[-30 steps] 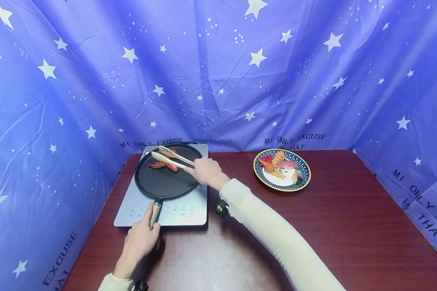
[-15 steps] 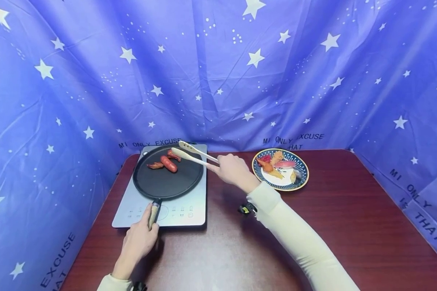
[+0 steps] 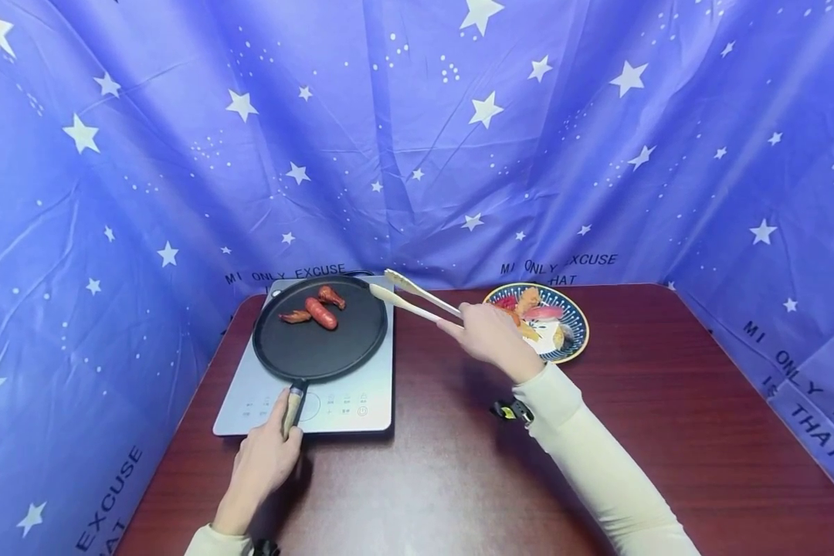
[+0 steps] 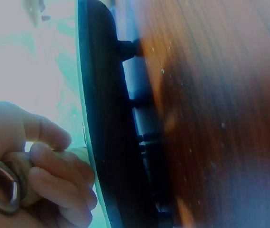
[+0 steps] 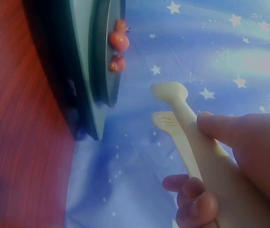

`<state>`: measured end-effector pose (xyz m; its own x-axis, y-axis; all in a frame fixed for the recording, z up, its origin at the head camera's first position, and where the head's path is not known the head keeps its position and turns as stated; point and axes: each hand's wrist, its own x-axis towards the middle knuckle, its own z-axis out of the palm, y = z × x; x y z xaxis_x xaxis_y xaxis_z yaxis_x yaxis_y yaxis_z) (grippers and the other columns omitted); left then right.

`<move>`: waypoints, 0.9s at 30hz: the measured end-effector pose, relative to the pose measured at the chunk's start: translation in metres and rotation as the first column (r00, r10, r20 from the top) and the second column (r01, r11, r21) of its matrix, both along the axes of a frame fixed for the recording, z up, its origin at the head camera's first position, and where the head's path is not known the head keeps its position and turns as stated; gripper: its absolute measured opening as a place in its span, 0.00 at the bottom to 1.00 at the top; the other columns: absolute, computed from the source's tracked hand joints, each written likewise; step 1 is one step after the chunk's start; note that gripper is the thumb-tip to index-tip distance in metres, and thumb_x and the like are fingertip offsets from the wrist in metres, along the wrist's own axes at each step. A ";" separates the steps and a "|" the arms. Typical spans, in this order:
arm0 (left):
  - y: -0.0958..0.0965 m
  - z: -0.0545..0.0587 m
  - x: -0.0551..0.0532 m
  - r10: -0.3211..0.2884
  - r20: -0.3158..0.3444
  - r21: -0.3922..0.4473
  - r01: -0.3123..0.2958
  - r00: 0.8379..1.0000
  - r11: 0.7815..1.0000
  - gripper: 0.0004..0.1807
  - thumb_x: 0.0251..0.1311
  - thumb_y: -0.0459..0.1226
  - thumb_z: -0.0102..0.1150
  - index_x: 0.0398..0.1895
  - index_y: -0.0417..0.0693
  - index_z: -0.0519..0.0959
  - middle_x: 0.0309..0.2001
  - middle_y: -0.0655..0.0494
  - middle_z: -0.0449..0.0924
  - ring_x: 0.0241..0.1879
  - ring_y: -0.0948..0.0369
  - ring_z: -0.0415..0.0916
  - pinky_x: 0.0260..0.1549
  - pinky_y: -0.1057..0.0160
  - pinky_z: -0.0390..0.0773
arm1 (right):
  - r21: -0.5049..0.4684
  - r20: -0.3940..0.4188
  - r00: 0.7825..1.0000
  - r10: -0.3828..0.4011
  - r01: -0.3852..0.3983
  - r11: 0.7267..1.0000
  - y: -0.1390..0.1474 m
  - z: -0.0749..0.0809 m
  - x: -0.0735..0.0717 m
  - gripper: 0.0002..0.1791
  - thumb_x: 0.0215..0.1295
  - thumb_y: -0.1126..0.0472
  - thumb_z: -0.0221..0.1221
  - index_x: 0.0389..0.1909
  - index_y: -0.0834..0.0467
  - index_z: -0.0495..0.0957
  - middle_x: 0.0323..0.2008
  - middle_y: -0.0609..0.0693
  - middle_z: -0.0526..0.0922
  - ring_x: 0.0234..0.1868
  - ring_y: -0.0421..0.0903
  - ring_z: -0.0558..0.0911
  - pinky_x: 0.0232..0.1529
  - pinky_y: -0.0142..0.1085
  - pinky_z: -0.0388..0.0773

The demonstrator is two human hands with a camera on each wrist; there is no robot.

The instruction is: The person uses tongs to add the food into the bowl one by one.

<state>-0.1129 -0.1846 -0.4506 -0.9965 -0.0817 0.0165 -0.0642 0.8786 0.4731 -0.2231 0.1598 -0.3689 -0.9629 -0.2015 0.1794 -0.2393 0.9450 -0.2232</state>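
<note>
My left hand point(image 3: 267, 455) grips the handle point(image 3: 294, 409) of a flat black frying pan point(image 3: 320, 351); in the left wrist view its fingers point(image 4: 61, 183) curl round that handle. In the pan lie a red sausage point(image 3: 322, 313), a drumstick-like piece point(image 3: 332, 296) and a brown wing-like piece point(image 3: 295, 316). My right hand point(image 3: 496, 340) holds cream-coloured tongs point(image 3: 417, 301), thumb on one arm and fingers round the other. The tongs' tips stand apart with nothing between them, just right of the pan. Behind the right hand, a patterned plate point(image 3: 578, 316) is partly hidden.
The pan sits on a silver induction cooker point(image 3: 236, 417) at the left of the dark red wooden table point(image 3: 417, 494). Several food pieces, among them a pink one point(image 3: 545, 313), lie on the plate. A blue star-patterned curtain point(image 3: 417, 139) encloses the back and sides.
My right hand has moved right with the tongs, from over the pan food to in front of the plate. The sausage and other pieces stay in the pan. My left hand keeps its grip.
</note>
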 end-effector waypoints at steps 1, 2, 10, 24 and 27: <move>0.000 0.000 0.000 0.000 0.001 0.000 0.000 1.000 1.000 0.36 0.56 0.39 0.47 0.72 0.49 0.56 0.41 0.31 0.78 0.26 0.46 0.75 0.22 0.48 0.70 | -0.008 -0.004 1.000 0.001 -0.001 1.000 0.004 0.000 0.002 0.27 0.64 0.37 0.50 0.21 0.57 0.71 0.15 0.50 0.71 0.17 0.50 0.72 0.19 0.45 0.67; 0.000 0.001 0.000 0.001 0.002 0.000 -0.001 1.000 1.000 0.36 0.56 0.39 0.47 0.72 0.49 0.56 0.41 0.31 0.78 0.26 0.46 0.75 0.22 0.48 0.70 | -0.017 -0.008 1.000 0.005 -0.005 1.000 0.008 -0.001 0.003 0.26 0.65 0.38 0.50 0.21 0.57 0.71 0.15 0.50 0.70 0.17 0.50 0.72 0.19 0.45 0.67; 0.000 0.000 0.000 0.001 -0.001 -0.004 -0.001 1.000 1.000 0.36 0.56 0.39 0.47 0.72 0.49 0.56 0.41 0.31 0.78 0.27 0.45 0.76 0.22 0.47 0.70 | -0.105 -0.036 0.999 -0.012 0.008 0.994 0.038 -0.009 0.011 0.21 0.72 0.49 0.45 0.23 0.57 0.71 0.16 0.50 0.70 0.18 0.51 0.72 0.22 0.48 0.69; 0.000 0.000 -0.001 0.007 -0.001 -0.006 -0.007 1.000 1.000 0.37 0.56 0.40 0.48 0.72 0.50 0.56 0.40 0.32 0.78 0.26 0.46 0.75 0.22 0.48 0.70 | -0.131 0.042 0.995 -0.092 0.097 0.987 0.100 -0.028 0.025 0.22 0.70 0.47 0.46 0.19 0.54 0.69 0.15 0.49 0.65 0.19 0.48 0.69 0.19 0.41 0.62; 0.000 0.000 -0.001 0.009 0.003 -0.004 -0.009 1.000 1.000 0.37 0.56 0.39 0.48 0.72 0.50 0.56 0.40 0.32 0.78 0.26 0.46 0.74 0.22 0.48 0.70 | -0.120 0.077 0.990 -0.120 0.129 0.984 0.112 -0.030 0.028 0.22 0.71 0.46 0.45 0.21 0.55 0.69 0.17 0.50 0.66 0.21 0.49 0.70 0.21 0.42 0.63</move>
<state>-0.1135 -0.1846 -0.4501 -0.9958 -0.0902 0.0135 -0.0734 0.8801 0.4690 -0.1949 0.2721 -0.3990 -0.9901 -0.0592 0.1276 -0.1011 0.9301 -0.3530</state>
